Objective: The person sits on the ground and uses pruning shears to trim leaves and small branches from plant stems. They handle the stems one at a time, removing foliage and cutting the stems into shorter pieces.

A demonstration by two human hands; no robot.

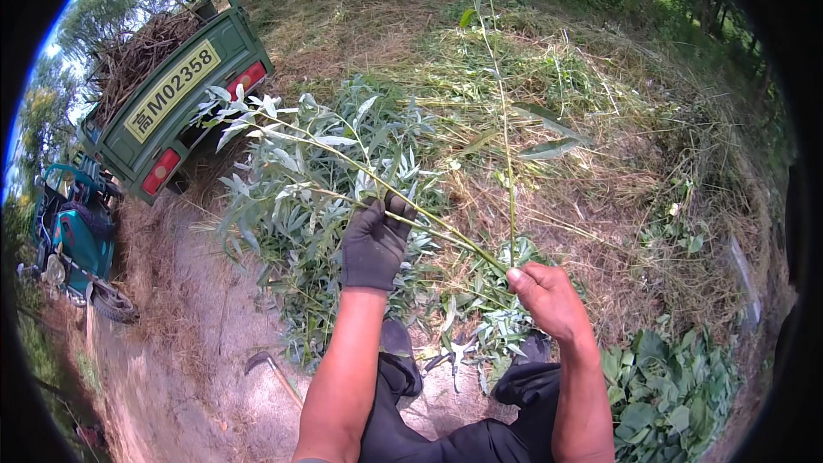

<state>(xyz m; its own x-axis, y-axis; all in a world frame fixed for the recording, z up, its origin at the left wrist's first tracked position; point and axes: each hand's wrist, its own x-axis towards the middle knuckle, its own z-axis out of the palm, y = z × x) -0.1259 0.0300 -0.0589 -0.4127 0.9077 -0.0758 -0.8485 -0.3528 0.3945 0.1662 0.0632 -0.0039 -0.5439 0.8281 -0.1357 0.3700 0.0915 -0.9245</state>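
My right hand (546,299), bare, grips the joined lower ends of a leafy branch (450,231) that looks like willow. Two of its stems slant up to the left, and a thin, mostly bare stem (505,122) rises nearly upright from the same grip. In a dark grey glove, my left hand (378,244) has its fingers curled around the slanting stems, partway along them. Pale, narrow leaves crowd their far ends. Below my hands, pruning shears (455,357) lie on the ground between my shoes.
Cut leafy branches (302,308) are heaped beneath my left hand. A sickle (273,373) lies left of my legs. Broad-leaved greenery (669,392) is piled at lower right. Back left stand a green cargo bed (193,103) loaded with brushwood and a teal motorcycle-type vehicle (83,238). Dry cut grass (617,193) covers the slope.
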